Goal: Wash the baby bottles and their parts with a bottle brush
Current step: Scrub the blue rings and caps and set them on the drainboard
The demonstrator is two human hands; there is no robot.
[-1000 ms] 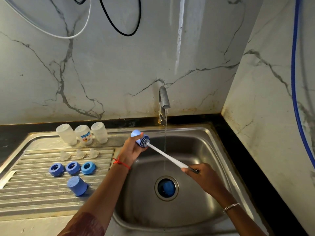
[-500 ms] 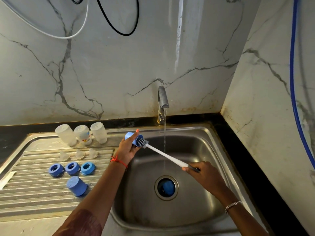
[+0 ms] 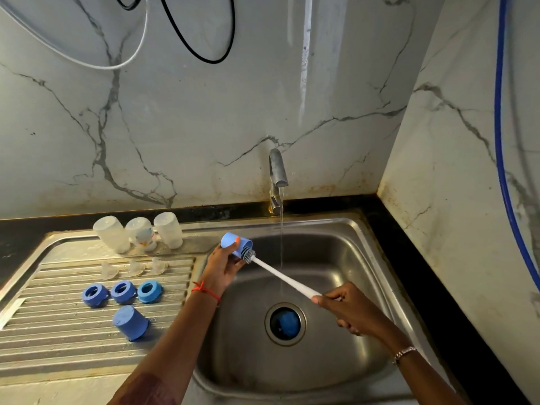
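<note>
gripping a smooth blue plastic cap (image 3: 233,244) over the sink's left edge, the fingers (image 3: 230,260) of our left hand (image 3: 223,268) wrap its round wall, open end tilted toward the basin. our right hand (image 3: 347,309) closes its fingers around the white, slim handle of the bottle brush (image 3: 280,276), whose grey bristled head sits in the cap's mouth. a thin stream of water (image 3: 281,229) falls from the dull metal tap (image 3: 277,173) just behind the handle into the steel sink (image 3: 336,244), where something blue shows in the drain (image 3: 285,323). on the ribbed steel drainboard (image 3: 43,331) we count three cloudy bottles (image 3: 137,233) upside down, three clear teats (image 3: 134,267), three blue rings (image 3: 122,292) and one more blue cap (image 3: 130,323). behind stands a veined marble wall (image 3: 204,127).
</note>
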